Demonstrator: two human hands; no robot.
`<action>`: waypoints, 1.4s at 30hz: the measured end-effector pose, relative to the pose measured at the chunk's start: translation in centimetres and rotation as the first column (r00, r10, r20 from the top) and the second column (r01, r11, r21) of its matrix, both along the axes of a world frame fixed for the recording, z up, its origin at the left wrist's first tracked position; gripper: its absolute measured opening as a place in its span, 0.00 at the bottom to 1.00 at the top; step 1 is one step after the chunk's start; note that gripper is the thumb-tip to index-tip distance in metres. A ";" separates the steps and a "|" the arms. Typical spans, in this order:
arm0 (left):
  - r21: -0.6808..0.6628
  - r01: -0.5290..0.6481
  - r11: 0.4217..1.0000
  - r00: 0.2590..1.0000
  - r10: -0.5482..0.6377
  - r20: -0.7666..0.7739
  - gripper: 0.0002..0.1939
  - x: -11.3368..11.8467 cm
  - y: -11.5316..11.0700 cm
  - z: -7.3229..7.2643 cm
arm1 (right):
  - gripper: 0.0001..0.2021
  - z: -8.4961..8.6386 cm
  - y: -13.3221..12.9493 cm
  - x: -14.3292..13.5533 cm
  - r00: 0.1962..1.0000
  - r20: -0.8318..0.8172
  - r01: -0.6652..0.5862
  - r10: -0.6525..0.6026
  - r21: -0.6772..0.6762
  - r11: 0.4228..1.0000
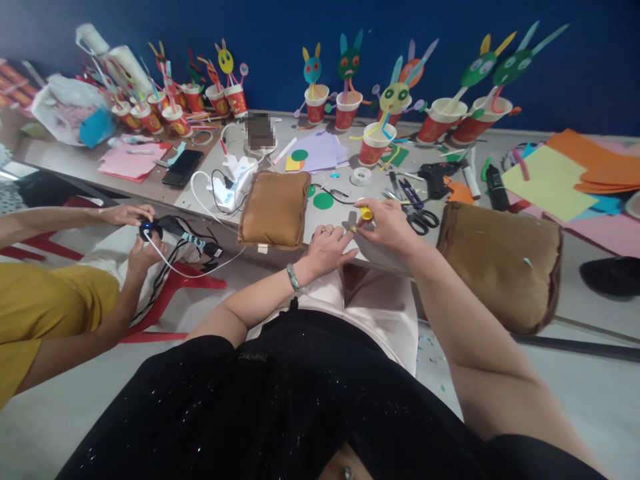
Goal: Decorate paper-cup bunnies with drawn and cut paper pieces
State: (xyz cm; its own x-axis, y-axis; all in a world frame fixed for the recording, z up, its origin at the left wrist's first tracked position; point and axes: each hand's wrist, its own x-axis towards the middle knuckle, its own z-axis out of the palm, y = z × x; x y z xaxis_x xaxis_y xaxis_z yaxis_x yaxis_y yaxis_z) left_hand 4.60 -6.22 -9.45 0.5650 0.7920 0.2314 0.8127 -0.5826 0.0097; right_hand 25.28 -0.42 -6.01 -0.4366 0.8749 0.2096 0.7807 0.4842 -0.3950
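The person sits at the edge of the bench [330,220] with both hands close together. The right hand [387,223] pinches a small yellow piece [367,213] between its fingers, closed tight on it. The yellow piece sits just above the bench edge, right in front of the person. The left hand [327,248] lies beside it, fingertips touching the right hand near the piece. Its fingers are bent, but I cannot tell if they grip anything.

Just past the right hand lie black scissors [420,217]. A brown cushion [275,208] rests on the bench to the left of the hands, and a green paper circle [323,201] lies between the cushion and the hands. A bigger brown cushion [505,267] hangs over the bench edge on the right.

Along the blue wall stand red paper cups [373,148] with paper bunny faces on sticks. A black glue gun [436,177] lies near them. Bright paper sheets [545,181] are spread at the far right.

On the left, another person in a yellow top holds a small dark gadget [149,230] with cables in both hands.
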 end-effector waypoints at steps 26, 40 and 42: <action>-0.023 -0.003 1.000 1.000 0.003 0.025 0.30 0.1 0.1 -0.1 | 0.24 -0.8 -0.6 -0.5 0.989 0.150 -0.003 -0.008 0.074 0.997; -0.008 -0.007 1.000 1.000 0.007 0.020 0.33 0.1 0.3 -0.9 | 0.26 -0.3 -1.3 0.3 0.998 -0.012 0.063 -0.062 0.008 0.998; -0.011 -0.009 1.000 1.000 0.009 0.022 0.31 0.1 0.3 -0.9 | 0.26 -0.2 -1.2 0.2 0.999 0.020 0.030 -0.030 0.005 1.000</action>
